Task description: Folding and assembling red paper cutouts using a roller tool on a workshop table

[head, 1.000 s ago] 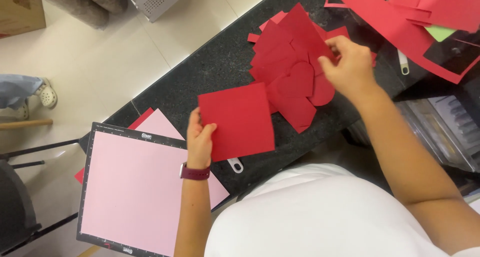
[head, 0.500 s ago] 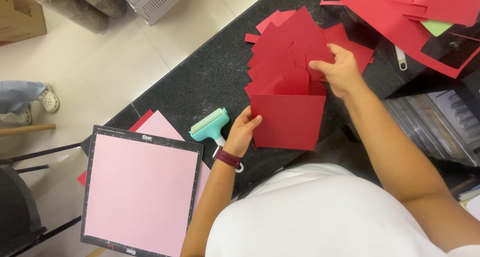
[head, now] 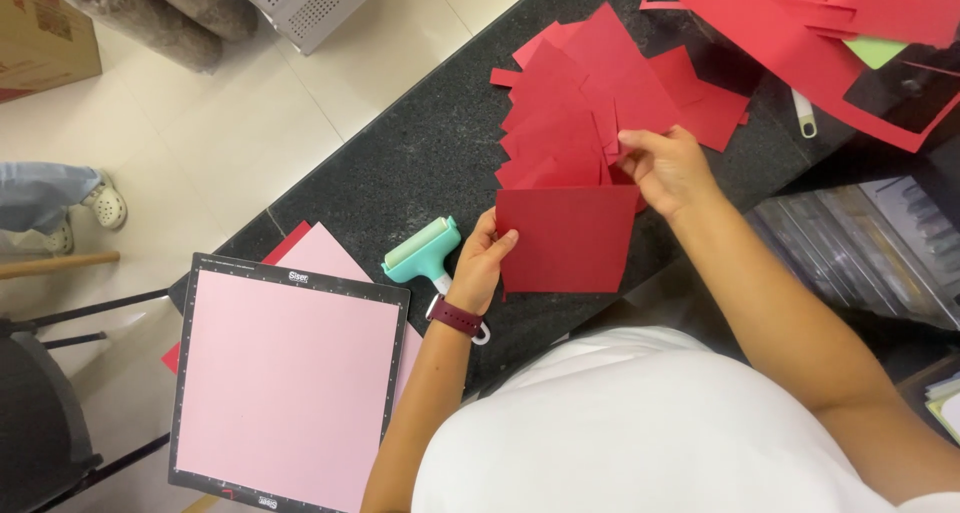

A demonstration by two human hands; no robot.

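From the head camera I look down on a dark counter (head: pixel 400 173). My left hand (head: pixel 485 258) pinches the left edge of one red square (head: pixel 570 238), thumb on top, fingers underneath. The square lies flat near the counter's front edge, its top edge tucked against a pile (head: pixel 590 103) of red sheets fanned out behind it; they overlap too much for me to count. My right hand (head: pixel 665 168) is closed on the near edge of that pile, fingertips curled around the paper just above the square's right corner. One dark red band (head: pixel 455 318) sits on my left wrist. One teal roller (head: pixel 423 250) lies just beside that hand, to its left. Further left, one black mat (head: pixel 285 383) with a pink sheet on it overhangs the counter's edge. At the far right lie more red scraps (head: pixel 820 23), with one green piece (head: pixel 878 51) among them.
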